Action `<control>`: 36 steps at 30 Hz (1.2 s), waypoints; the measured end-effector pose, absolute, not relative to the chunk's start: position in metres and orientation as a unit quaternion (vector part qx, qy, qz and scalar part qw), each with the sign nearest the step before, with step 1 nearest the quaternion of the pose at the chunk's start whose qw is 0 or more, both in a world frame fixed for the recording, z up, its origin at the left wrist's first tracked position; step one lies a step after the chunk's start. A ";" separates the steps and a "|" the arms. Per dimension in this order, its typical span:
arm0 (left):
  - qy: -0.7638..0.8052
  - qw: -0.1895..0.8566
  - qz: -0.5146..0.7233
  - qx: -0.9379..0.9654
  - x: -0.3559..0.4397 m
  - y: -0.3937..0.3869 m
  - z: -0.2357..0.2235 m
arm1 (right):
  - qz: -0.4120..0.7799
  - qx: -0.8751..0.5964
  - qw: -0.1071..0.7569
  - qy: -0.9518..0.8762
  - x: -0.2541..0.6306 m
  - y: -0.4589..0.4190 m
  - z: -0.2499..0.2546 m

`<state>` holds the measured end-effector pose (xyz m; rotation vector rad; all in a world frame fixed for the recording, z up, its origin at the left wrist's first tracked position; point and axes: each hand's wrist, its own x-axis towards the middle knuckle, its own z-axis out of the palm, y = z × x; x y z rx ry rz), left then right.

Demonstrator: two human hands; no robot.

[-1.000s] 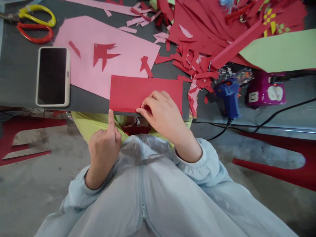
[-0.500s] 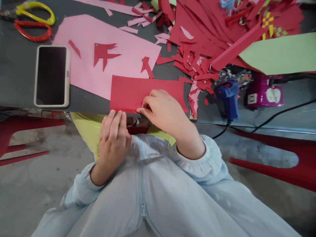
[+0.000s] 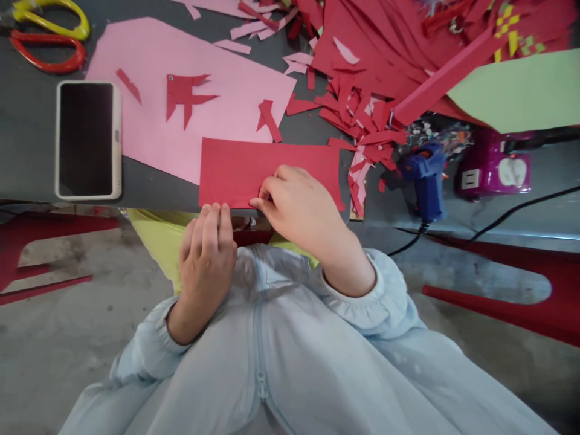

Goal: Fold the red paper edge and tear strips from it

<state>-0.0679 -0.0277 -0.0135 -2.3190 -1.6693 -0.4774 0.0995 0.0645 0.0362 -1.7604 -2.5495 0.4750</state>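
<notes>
red sheet (image 3: 235, 169): lies flat at the near edge of the tabletop (image 3: 154, 190), over the lower right corner of the pink sheet.
left hand (image 3: 208, 254): grip open, fingers straight and side by side, their tips at the red sheet's near edge, close to its left corner.
right hand (image 3: 299, 205): rests on the red sheet, fingers curled, thumb drawn close to the forefinger at the near edge; cannot tell whether this grip pinches the paper.
pink sheet (image 3: 149, 127): behind and left of the red sheet.
red fish (image 3: 179, 93): a cutout with a small round eye, on the pink sheet between two loose red bits.
phone (image 3: 86, 139): face up with a dark screen, overlapping the pink sheet's left edge.
scissors (image 3: 49, 40): behind the phone, one handle yellow, one red.
scraps (image 3: 351, 118): red and pink, heaped beyond the red sheet's right end.
glue gun (image 3: 428, 178): blue, between the scraps and a purple box (image 3: 493, 166).
green sheet (image 3: 521, 90): behind the purple box.
</notes>
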 end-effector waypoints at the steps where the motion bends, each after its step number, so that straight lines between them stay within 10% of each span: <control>1: -0.572 0.120 -0.155 -0.796 -0.068 -0.028 -0.013 | 0.150 -0.564 0.003 -0.812 0.099 0.064 0.036; 36: -0.548 0.042 -0.113 -0.828 -0.042 -0.023 0.004 | 0.083 -0.614 0.067 -0.782 0.172 0.040 0.022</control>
